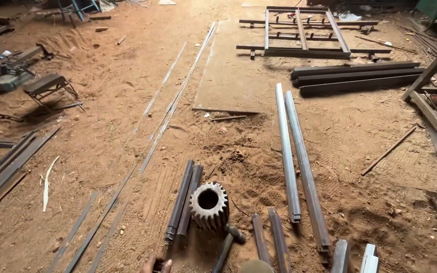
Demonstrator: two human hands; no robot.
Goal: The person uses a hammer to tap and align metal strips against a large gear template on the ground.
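Sandy workshop floor (102, 126), scattered steel bars (299, 162)

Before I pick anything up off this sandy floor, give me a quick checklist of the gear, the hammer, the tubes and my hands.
1. Toothed gear settled on the sand, bore facing up: ok.
2. Hammer free of the gear: not ok, its head lies against the gear's base.
3. Dark tube pair clear of the gear: cannot tell, they lie right beside it.
4. Two long grey tubes lying flat and side by side: ok.
5. Hand at the bottom edge holding something: cannot tell, only fingertips show.
6. Other hand in view: not ok.
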